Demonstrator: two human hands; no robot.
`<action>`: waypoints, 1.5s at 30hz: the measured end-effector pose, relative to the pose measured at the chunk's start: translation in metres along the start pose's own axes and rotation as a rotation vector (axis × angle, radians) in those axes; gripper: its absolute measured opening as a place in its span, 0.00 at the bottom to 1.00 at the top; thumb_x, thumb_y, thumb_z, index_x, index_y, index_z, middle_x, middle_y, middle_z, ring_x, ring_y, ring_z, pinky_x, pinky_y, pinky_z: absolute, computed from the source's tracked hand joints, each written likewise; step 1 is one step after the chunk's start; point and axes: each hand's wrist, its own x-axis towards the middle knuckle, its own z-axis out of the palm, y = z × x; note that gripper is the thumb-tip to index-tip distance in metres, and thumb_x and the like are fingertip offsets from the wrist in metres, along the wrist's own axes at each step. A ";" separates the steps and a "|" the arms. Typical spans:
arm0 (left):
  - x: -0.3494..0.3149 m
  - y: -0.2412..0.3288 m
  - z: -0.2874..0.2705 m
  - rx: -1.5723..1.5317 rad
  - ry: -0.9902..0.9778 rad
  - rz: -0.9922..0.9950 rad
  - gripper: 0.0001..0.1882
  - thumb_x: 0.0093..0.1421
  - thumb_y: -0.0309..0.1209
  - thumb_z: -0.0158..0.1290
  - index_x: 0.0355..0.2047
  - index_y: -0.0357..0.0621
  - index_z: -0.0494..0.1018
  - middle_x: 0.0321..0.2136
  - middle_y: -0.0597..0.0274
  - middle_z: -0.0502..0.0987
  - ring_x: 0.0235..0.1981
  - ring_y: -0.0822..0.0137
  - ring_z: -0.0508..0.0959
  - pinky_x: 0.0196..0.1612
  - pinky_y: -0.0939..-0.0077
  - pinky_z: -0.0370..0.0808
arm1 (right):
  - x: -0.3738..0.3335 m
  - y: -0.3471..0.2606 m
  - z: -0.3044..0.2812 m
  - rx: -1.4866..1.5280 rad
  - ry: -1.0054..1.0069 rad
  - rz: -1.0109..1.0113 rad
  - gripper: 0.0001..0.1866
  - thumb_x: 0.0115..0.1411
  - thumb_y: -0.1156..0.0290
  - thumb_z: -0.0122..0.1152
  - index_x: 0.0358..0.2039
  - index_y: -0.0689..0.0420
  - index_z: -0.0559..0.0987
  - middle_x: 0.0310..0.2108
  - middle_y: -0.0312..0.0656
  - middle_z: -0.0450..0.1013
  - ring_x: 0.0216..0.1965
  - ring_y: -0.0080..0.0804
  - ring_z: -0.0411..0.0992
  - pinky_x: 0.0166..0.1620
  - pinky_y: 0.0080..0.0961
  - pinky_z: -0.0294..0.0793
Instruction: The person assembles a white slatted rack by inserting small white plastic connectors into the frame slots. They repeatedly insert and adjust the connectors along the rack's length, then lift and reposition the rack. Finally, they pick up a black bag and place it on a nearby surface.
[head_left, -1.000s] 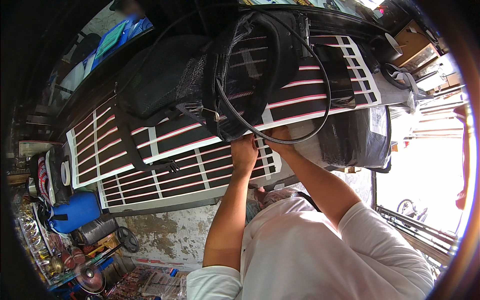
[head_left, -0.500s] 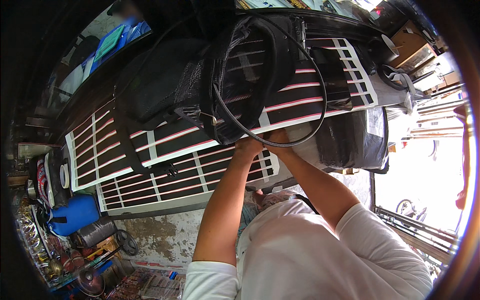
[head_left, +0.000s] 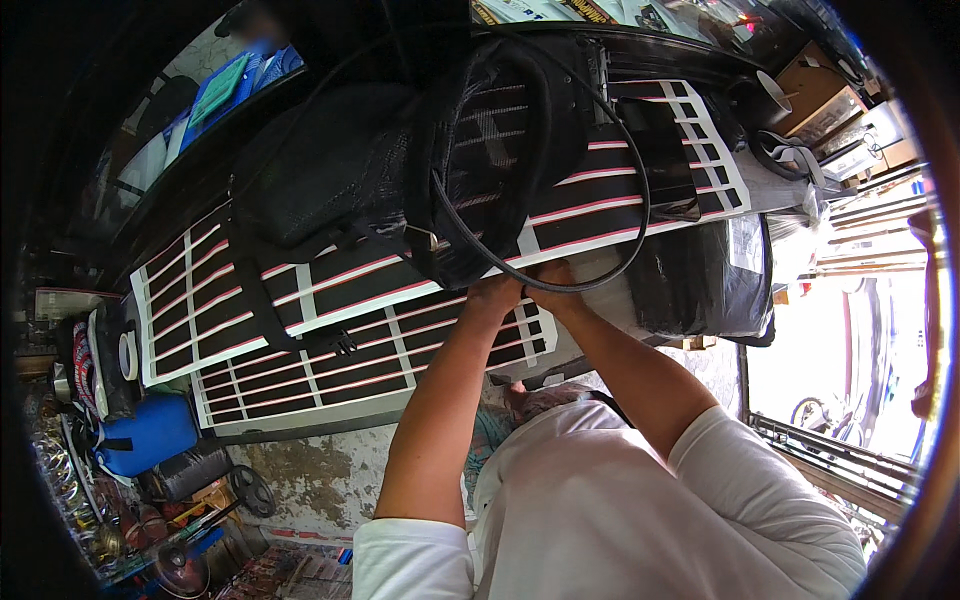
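Observation:
My left hand point(head_left: 495, 293) and my right hand point(head_left: 549, 277) are close together at the right end of the lower striped sheet, by the edge of the upper one. Their fingers are mostly hidden, and I cannot see what lies between them. The upper sheet point(head_left: 590, 212) is black with white and red stripes and a white border. Below it lies a similar, smaller striped sheet point(head_left: 350, 357). A black mesh bag or harness with straps point(head_left: 440, 170) covers much of the upper sheet. A dark cable point(head_left: 648, 205) loops over my right hand.
A black plastic-wrapped bundle point(head_left: 700, 280) sits right of my hands. Rolls of tape point(head_left: 782, 155) lie at the far right. On the left are a blue container point(head_left: 150, 435) and a small fan point(head_left: 182, 568). Another person point(head_left: 250, 25) is at the far left.
Both hands stay almost in place, with my forearms shifting slightly left. The bag, cable and sheets look nearly the same.

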 end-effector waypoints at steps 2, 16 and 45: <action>0.001 0.004 -0.004 -0.003 -0.163 -0.074 0.23 0.64 0.40 0.63 0.53 0.37 0.83 0.54 0.35 0.82 0.58 0.38 0.82 0.65 0.40 0.76 | -0.002 -0.001 0.003 0.044 0.125 -0.062 0.15 0.57 0.61 0.68 0.27 0.63 0.86 0.32 0.63 0.82 0.41 0.63 0.83 0.48 0.53 0.83; -0.152 -0.083 -0.142 0.227 -0.186 -0.728 0.29 0.75 0.43 0.54 0.70 0.41 0.69 0.67 0.40 0.72 0.69 0.37 0.70 0.69 0.39 0.69 | -0.012 -0.008 0.001 0.174 0.189 0.031 0.09 0.59 0.67 0.69 0.35 0.59 0.88 0.36 0.57 0.84 0.43 0.61 0.82 0.48 0.49 0.82; -0.152 -0.059 -0.105 0.275 -0.284 -0.682 0.28 0.81 0.50 0.43 0.70 0.45 0.71 0.68 0.46 0.72 0.72 0.43 0.69 0.71 0.09 0.52 | 0.018 -0.015 0.024 -0.164 0.132 0.276 0.18 0.59 0.57 0.63 0.36 0.61 0.86 0.37 0.56 0.85 0.44 0.56 0.85 0.54 0.53 0.81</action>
